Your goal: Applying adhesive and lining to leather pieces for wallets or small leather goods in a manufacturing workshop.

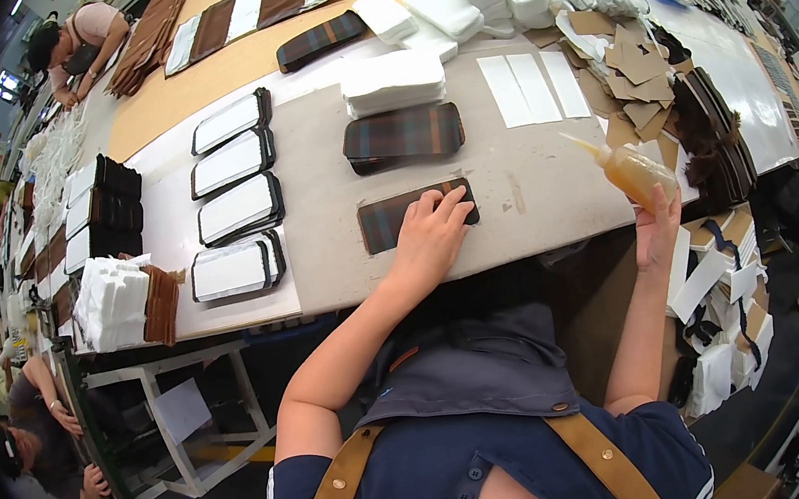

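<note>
My right hand [659, 223] is wrapped round a squeeze bottle [633, 170] of amber liquid, raised over the table's right side with its pointed nozzle toward the upper left. My left hand [433, 233] rests with fingers apart on a dark plaid fabric piece [384, 224] with rounded corners, lying near the table's front edge. Just beyond it sits a stack of similar plaid pieces [402, 136]. Behind that stack is a pile of white pads [392, 81]. The nozzle touches nothing.
Several stacks of white pieces with dark edges [231, 214] form a column on the left. White blocks [114, 302] stand at the front left corner. Three white strips [525, 90] lie behind the bottle, beside cardboard scraps [636, 67]. Other people [90, 43] work around the table.
</note>
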Action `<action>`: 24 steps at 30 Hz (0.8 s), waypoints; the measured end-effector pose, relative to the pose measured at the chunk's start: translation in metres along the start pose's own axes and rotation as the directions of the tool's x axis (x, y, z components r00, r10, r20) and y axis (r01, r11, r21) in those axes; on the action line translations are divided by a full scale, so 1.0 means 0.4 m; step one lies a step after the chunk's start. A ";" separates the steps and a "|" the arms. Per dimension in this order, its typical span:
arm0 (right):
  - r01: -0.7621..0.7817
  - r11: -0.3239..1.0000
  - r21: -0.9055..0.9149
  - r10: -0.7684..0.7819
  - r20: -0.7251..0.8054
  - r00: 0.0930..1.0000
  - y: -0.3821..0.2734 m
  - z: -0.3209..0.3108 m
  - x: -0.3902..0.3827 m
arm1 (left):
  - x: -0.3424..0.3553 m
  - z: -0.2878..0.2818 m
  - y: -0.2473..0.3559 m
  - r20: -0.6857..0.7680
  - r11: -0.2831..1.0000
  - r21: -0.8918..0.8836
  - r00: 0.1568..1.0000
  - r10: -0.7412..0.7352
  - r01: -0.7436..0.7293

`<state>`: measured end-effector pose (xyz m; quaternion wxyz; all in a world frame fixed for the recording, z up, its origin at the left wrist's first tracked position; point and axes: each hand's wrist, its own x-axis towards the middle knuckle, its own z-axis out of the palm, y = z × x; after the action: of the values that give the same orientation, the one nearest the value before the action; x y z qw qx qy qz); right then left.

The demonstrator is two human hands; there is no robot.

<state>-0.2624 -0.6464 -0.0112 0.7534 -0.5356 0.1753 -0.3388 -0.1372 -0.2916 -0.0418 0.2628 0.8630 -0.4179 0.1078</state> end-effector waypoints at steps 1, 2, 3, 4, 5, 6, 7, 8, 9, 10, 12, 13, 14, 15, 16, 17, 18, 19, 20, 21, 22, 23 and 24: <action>-0.013 0.999 0.033 0.012 0.038 0.999 0.000 0.016 -0.007 | -0.001 0.003 0.001 0.036 1.000 0.024 0.999 -0.016 0.016; -0.015 0.999 0.034 0.014 0.039 0.999 0.001 0.038 -0.013 | -0.002 0.005 0.003 0.071 0.998 0.048 0.997 -0.034 0.031; -0.023 0.997 0.072 0.017 0.075 0.997 0.002 0.065 -0.019 | 0.001 0.004 0.005 0.073 0.998 0.049 0.997 -0.033 0.029; -0.031 0.993 0.110 0.019 0.110 0.994 0.008 0.090 -0.028 | 0.004 0.003 0.009 0.106 0.997 0.060 0.993 -0.057 0.050; -0.031 0.993 0.112 0.019 0.107 0.994 0.019 0.111 -0.038 | 0.007 -0.001 0.011 0.139 0.995 0.071 0.987 -0.081 0.071; -0.043 0.992 0.115 0.031 0.106 0.994 0.032 0.132 -0.048 | 0.010 -0.011 0.008 0.139 0.995 0.073 0.987 -0.081 0.071; -0.054 0.992 0.117 0.042 0.101 0.994 0.040 0.156 -0.061 | 0.015 -0.023 0.001 0.119 0.988 -0.104 0.988 -0.099 0.112; -0.047 0.993 0.112 0.037 0.095 0.995 0.043 0.182 -0.082 | 0.019 -0.036 -0.008 0.103 0.949 -0.279 0.987 -0.121 0.146; -0.050 0.992 0.113 0.038 0.100 0.994 0.044 0.211 -0.099 | 0.016 -0.048 -0.022 0.100 0.949 -0.276 0.987 -0.126 0.149; 0.035 0.999 -0.005 -0.034 0.164 0.986 0.042 0.236 -0.115 | 0.014 -0.061 -0.037 0.151 0.785 -0.525 0.943 -0.295 0.330; 0.178 0.969 -0.174 -0.127 0.269 0.955 0.049 0.269 -0.139 | -0.002 -0.090 -0.049 0.151 0.549 -0.695 0.840 -0.521 0.465; 0.176 0.969 -0.173 -0.125 0.271 0.954 0.055 0.275 -0.148 | -0.025 -0.101 -0.062 0.150 0.548 -0.694 0.839 -0.524 0.466; 0.219 0.948 -0.230 -0.149 0.287 0.946 0.064 0.277 -0.157 | -0.051 -0.113 -0.081 -0.038 0.779 -0.494 0.886 -0.462 0.385; 0.263 0.921 -0.287 -0.173 0.303 0.937 0.069 0.281 -0.165 | -0.074 -0.125 -0.097 -0.195 0.928 -0.231 0.920 -0.339 0.293; 0.244 0.928 -0.282 -0.158 0.293 0.943 0.073 0.285 -0.171 | -0.095 -0.138 -0.105 -0.194 0.927 -0.232 0.920 -0.341 0.295; 0.242 0.928 -0.283 -0.157 0.293 0.943 0.077 0.289 -0.173 | -0.113 -0.149 -0.110 -0.216 0.926 -0.170 0.904 -0.369 0.338; 0.246 0.928 -0.281 -0.158 0.301 0.940 0.080 0.293 -0.176 | -0.132 -0.161 -0.114 -0.242 0.918 -0.106 0.885 -0.398 0.383; 0.250 0.927 -0.280 -0.160 0.309 0.938 0.082 0.296 -0.177 | -0.151 -0.165 -0.122 -0.242 0.916 -0.106 0.884 -0.401 0.386; 0.249 0.927 -0.280 -0.158 0.311 0.937 0.086 0.298 -0.178 | -0.170 -0.162 -0.132 -0.273 0.907 -0.097 0.865 -0.421 0.411; 0.256 0.920 -0.296 -0.158 0.318 0.935 0.091 0.299 -0.179 | -0.183 -0.160 -0.136 -0.305 0.895 -0.089 0.844 -0.442 0.437; 0.264 0.913 -0.313 -0.158 0.324 0.933 0.095 0.300 -0.180 | -0.194 -0.156 -0.138 -0.306 0.893 -0.090 0.841 -0.446 0.441; 0.263 0.912 -0.313 -0.156 0.328 0.932 0.099 0.302 -0.182 | -0.201 -0.154 -0.139 -0.303 0.883 -0.106 0.831 -0.466 0.456; 0.274 0.906 -0.323 -0.161 0.335 0.928 0.103 0.302 -0.183 | -0.206 -0.153 -0.139 -0.301 0.873 -0.123 0.820 -0.486 0.472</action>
<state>-0.2252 -0.5038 -0.0126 0.6159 -0.7272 0.0570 -0.2978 -0.1436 -0.1749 -0.0441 0.3645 0.9049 -0.1411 0.1686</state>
